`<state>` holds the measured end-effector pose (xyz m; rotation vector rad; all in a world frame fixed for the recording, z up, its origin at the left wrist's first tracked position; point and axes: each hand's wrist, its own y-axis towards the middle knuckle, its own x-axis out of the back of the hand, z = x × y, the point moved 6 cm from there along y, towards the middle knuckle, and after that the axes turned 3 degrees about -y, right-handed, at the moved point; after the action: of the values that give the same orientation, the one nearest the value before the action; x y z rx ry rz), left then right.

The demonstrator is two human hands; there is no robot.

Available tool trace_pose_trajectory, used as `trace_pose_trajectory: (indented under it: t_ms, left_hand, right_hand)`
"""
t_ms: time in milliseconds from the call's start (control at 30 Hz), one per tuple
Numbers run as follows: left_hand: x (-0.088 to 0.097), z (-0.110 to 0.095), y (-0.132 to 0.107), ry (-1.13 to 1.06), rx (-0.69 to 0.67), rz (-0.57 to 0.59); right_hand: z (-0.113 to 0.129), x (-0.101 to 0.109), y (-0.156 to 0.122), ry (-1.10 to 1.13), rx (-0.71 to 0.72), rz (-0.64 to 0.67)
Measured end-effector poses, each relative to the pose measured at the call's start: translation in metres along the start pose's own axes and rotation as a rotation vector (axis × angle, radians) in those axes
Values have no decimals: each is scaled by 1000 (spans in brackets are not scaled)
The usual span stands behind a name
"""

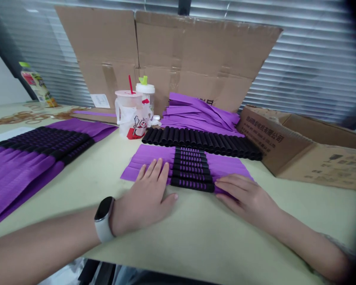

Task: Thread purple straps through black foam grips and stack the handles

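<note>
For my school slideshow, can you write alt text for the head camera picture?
The left hand and right hand rest on purple straps in black ribbed sleeves on a pale table. Behind them lie a row of black sleeves and a pile of purple straps.

On the left wrist [116,220], a white-strapped smart band [102,220] with a glossy black face is sitting snug; a grey, ragged-edged sleeve [336,247] is bunching above the right forearm [302,241].

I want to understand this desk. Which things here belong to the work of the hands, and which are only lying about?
In the work:
left hand
right hand
purple strips with black sleeves
black ribbed tubes
purple strip pile

Lying about:
plastic cup
bottle
rubber bands
</note>
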<state>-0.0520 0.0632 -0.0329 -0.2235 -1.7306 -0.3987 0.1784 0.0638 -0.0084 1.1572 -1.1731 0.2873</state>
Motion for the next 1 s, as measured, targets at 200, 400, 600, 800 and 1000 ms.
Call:
trace_pose_trajectory:
  t_ms: [200, 400, 600, 800, 1000]
  left_hand:
    - [-1, -2, 1, -15, 63, 62]
    - [-1, -1, 2, -46, 92, 82]
    - [2, -4, 1, -64, 111, 134]
    - [4, -6, -1, -48, 134, 167]
    - [2, -5, 0, -41, 127, 166]
  right_hand:
    - [4, -4, 2, -8, 51, -1]
    - [6, -8, 1, -30, 85, 4]
    - [9, -9, 2, -61, 101, -26]
    - [12, -8, 6, -70, 118, -62]
    - [13, -7, 6, -65, 120, -78]
